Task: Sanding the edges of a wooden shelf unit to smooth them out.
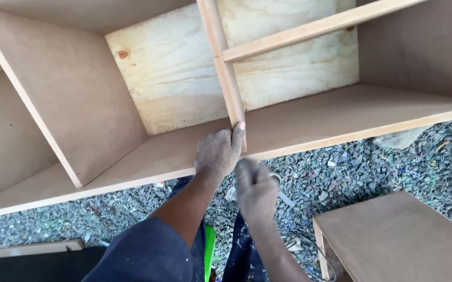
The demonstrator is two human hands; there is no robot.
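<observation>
Left hand (pixel 218 152) pins divider (pixel 229 83) to shelf (pixel 309 121), fingers closed on it; right hand (pixel 256 190) blurred, grip unclear; looks mid-fixing.

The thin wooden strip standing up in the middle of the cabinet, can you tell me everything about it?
The strip is a narrow, pale wood piece, straight, leaning slightly in the picture. It runs from the top edge down to the cabinet's bottom board, in front of the plywood back. A crossbar meets its right side. The left hand presses its lower end, thumb against it.
</observation>
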